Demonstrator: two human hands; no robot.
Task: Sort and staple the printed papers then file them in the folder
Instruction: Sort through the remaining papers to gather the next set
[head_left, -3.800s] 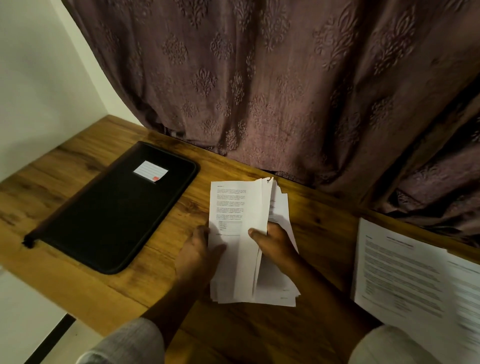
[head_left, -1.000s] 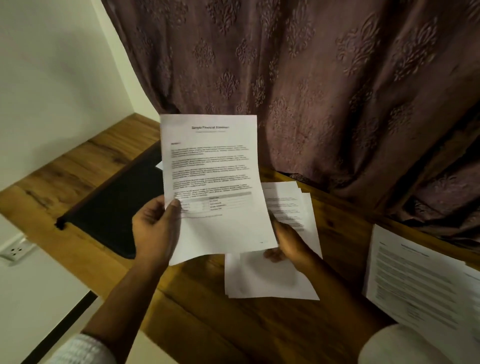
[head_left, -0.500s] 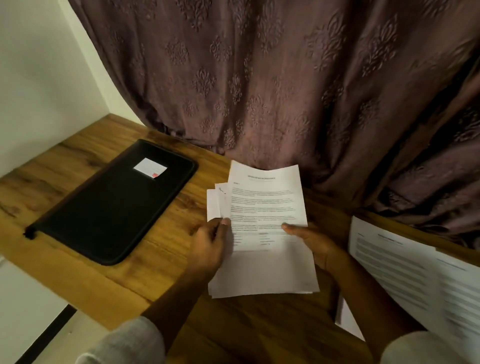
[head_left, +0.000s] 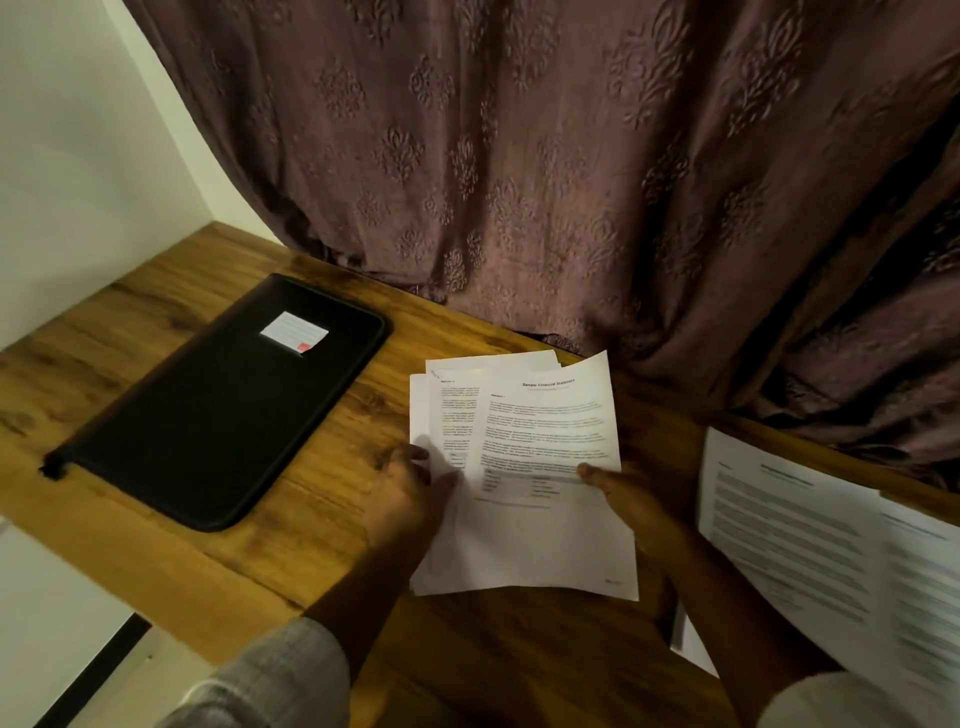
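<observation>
Papers first. We find the loose stack (head_left: 447, 410) on the wooden desk (head_left: 322, 525), centre of view, unevenly fanned, its far corners close to the curtain (head_left: 519, 182). The top sheet (head_left: 545, 441), headed "Sample Financial Statement", sits skewed to the right over the stack, so the printed left margin of the page beneath shows.

Left hand (head_left: 402, 493): at the stack's left edge, about halfway along it, fingers curled onto the paper and gripping it. Right hand (head_left: 636, 506): at the top sheet's right edge, thumb pressed on the printed face, fingers hidden under the sheet, so a pinch on that sheet. The papers lie between the two hands.

Folder (head_left: 208, 405): black, closed, flat on the desk to the left of the stack and apart from it, with a white label (head_left: 293, 332) near its far end. More printed pages (head_left: 810, 540) lie at the right, beyond the right forearm.

Against the earlier frames: a second ago we saw the left hand holding this same sheet up off the desk. Half a second ago it lay squarer on the stack. It now sits further right and slightly turned, uncovering more of the page beneath. Folder and right-hand pages lie as they did.
</observation>
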